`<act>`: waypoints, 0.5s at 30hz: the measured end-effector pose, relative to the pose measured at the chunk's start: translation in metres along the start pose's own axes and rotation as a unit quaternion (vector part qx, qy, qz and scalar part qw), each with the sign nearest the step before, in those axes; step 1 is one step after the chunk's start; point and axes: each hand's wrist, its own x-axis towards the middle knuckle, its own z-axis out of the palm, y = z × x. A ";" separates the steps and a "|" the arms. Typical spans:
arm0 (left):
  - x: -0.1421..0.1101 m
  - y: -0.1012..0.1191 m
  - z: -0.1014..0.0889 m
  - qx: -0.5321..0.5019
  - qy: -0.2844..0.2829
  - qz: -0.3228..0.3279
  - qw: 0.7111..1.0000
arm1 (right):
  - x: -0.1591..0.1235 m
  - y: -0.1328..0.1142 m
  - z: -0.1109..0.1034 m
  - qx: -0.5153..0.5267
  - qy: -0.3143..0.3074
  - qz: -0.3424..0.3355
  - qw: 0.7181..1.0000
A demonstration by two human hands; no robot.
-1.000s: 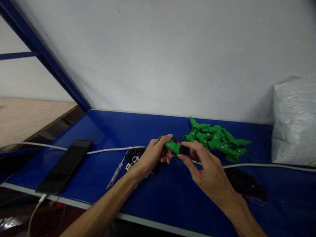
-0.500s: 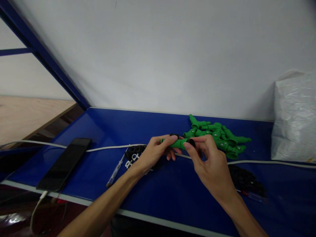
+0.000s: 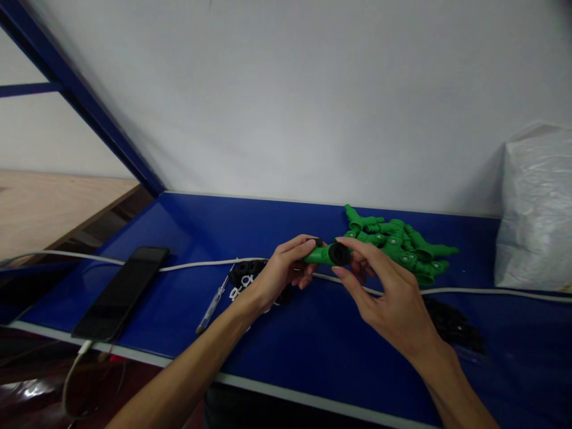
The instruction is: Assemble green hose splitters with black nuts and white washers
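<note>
Above the blue table (image 3: 187, 232), my left hand (image 3: 281, 271) grips a green plastic fitting (image 3: 322, 254) by its body. A black ring (image 3: 341, 254) sits on the fitting's near end, and my right hand (image 3: 384, 286) pinches it between thumb and forefinger. Just behind my hands lies a pile of several similar green fittings (image 3: 397, 245).
A white cable (image 3: 196, 264) runs across the table. A black phone (image 3: 121, 292) lies at the left, a small screwdriver (image 3: 212, 307) and black and white small parts (image 3: 243, 277) near my left wrist. A heap of black pieces (image 3: 451, 325) and a white plastic bag (image 3: 534, 214) are at the right.
Both hands have lifted the fitting slightly and turned its ringed end toward me. My right fingers shifted around the black ring.
</note>
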 end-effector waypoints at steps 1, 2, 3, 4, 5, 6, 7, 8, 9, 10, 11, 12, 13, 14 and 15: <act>-0.001 0.001 0.000 0.002 0.008 -0.001 1.000 | 0.000 0.000 0.000 0.006 -0.009 -0.010 1.000; -0.001 0.002 -0.001 0.006 0.012 0.000 1.000 | -0.001 0.001 0.000 0.012 -0.017 -0.017 1.000; -0.001 0.003 -0.001 0.012 0.015 0.002 1.000 | -0.001 0.001 0.000 0.018 -0.026 -0.022 0.999; -0.002 0.004 0.000 0.020 0.016 0.006 1.000 | -0.002 0.002 0.001 0.021 -0.035 -0.024 0.999; -0.002 0.004 0.000 0.032 0.017 0.011 0.999 | -0.002 0.002 0.001 0.023 -0.043 -0.023 0.999; -0.002 0.005 0.001 0.046 0.019 0.015 0.999 | -0.002 0.003 0.001 0.023 -0.049 -0.018 0.998; -0.002 0.005 0.001 0.062 0.021 0.018 0.998 | -0.002 0.003 0.001 0.023 -0.053 -0.011 0.998; -0.003 0.005 0.002 0.078 0.023 0.021 0.996 | -0.002 0.003 0.001 0.024 -0.056 -0.003 0.998; -0.003 0.005 0.002 0.093 0.024 0.022 0.995 | -0.002 0.004 0.000 0.026 -0.060 0.005 0.998; -0.002 0.005 0.001 0.103 0.025 0.021 0.994 | -0.002 0.004 0.000 0.029 -0.064 0.015 0.997; -0.002 0.004 0.001 0.110 0.025 0.020 0.993 | -0.002 0.003 0.000 0.033 -0.071 0.025 0.997; -0.002 0.003 0.000 0.113 0.026 0.019 0.993 | -0.002 0.003 0.000 0.037 -0.078 0.034 0.996; -0.002 0.003 -0.001 0.116 0.027 0.016 0.993 | -0.002 0.003 0.000 0.039 -0.083 0.042 0.995; -0.002 0.002 -0.002 0.118 0.028 0.014 0.993 | -0.002 0.002 0.000 0.039 -0.086 0.047 0.994; -0.001 0.001 -0.002 0.120 0.028 0.012 0.992 | -0.002 0.002 0.001 0.037 -0.084 0.048 0.995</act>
